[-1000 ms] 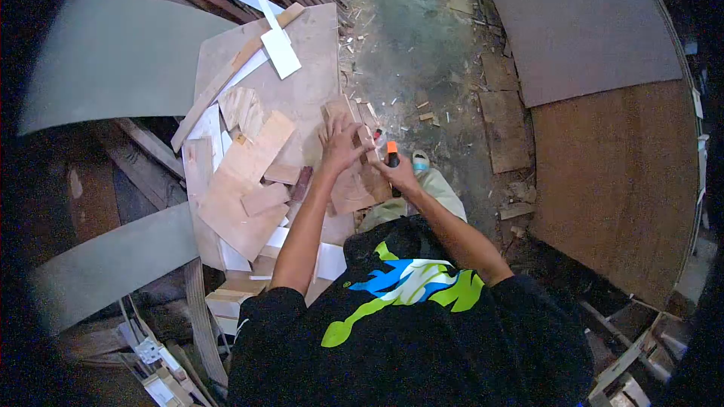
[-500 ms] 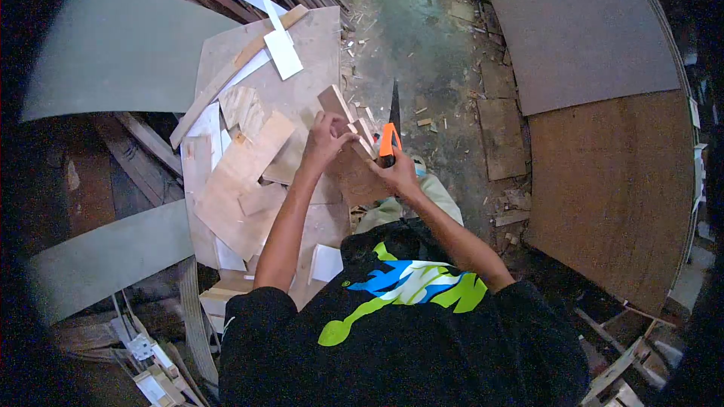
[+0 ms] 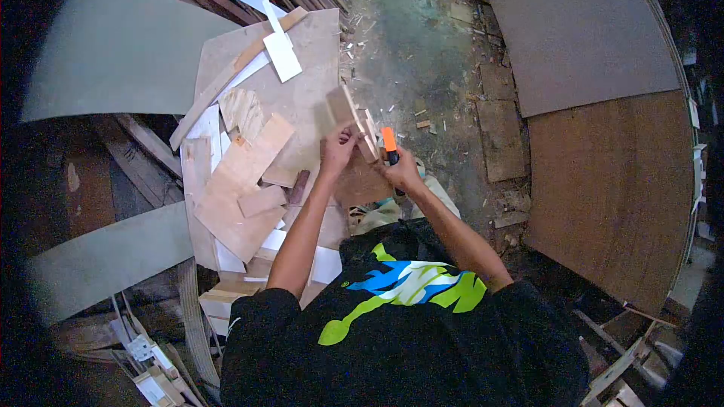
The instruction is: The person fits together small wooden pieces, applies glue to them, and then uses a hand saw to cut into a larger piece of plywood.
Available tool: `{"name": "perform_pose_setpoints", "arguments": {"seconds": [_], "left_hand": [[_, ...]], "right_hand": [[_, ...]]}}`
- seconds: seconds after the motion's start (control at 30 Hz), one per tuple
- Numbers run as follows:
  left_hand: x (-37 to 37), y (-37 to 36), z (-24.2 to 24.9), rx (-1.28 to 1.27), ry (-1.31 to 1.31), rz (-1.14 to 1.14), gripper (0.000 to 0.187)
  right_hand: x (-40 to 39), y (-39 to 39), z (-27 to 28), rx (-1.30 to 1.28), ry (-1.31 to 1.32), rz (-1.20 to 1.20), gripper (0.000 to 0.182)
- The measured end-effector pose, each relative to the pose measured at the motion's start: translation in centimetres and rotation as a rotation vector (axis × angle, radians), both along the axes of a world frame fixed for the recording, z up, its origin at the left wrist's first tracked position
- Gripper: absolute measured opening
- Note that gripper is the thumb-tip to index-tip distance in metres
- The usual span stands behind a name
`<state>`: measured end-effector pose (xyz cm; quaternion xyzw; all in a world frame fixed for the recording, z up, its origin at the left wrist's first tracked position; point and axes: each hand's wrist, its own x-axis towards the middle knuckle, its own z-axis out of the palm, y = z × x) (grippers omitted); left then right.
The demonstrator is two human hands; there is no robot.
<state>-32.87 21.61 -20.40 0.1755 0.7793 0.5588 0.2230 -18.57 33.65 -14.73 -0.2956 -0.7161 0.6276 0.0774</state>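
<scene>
A narrow piece of wood [image 3: 345,109], tilted up on edge, stands between my two hands above the right side of the work table. My left hand [image 3: 337,151] has its fingers curled against the wood's left side in a pinch. My right hand [image 3: 405,172] is wrapped around the orange-and-black handle of a hand saw [image 3: 389,140], close to the wood's lower end. The saw's blade cannot be made out. Below the hands lies a brown board [image 3: 363,185].
Plywood offcuts [image 3: 245,181], a dark wood block [image 3: 299,187] and a white piece [image 3: 283,57] lie on the table [image 3: 320,38]. Wood scraps litter the concrete floor [image 3: 415,53]. Large sheets [image 3: 603,181] stand at the right, and curved grey panels [image 3: 121,53] at the left.
My left hand has moved right and slightly down, uncovering the dark block. The wood has turned more edge-on. The saw has turned, so its blade no longer shows.
</scene>
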Motion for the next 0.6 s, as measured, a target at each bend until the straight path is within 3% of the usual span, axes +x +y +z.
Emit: {"name": "perform_pose_setpoints", "arguments": {"seconds": [0.1,0.2,0.3,0.4,0.6], "left_hand": [[0.1,-0.1,2.2,-0.055,0.019,-0.03,0.032],[0.1,-0.3,3.8,0.033,-0.029,-0.006,0.034],[0.3,-0.7,6.6,0.04,-0.032,-0.008,0.035],[0.8,-1.1,7.8,0.036,-0.032,0.049,0.035],[1.2,-2.4,8.3,0.069,0.048,0.073,0.033]], "right_hand": [[-0.1,0.3,-3.3,0.121,-0.002,0.072,0.024],[0.1,-0.4,-3.1,0.039,0.056,0.04,0.026],[0.5,-0.4,-4.4,0.232,0.126,0.155,0.035],[0.3,-1.4,0.8,0.321,-0.085,0.179,0.044],[0.3,-2.5,3.5,0.185,-0.027,0.206,0.038]]}}
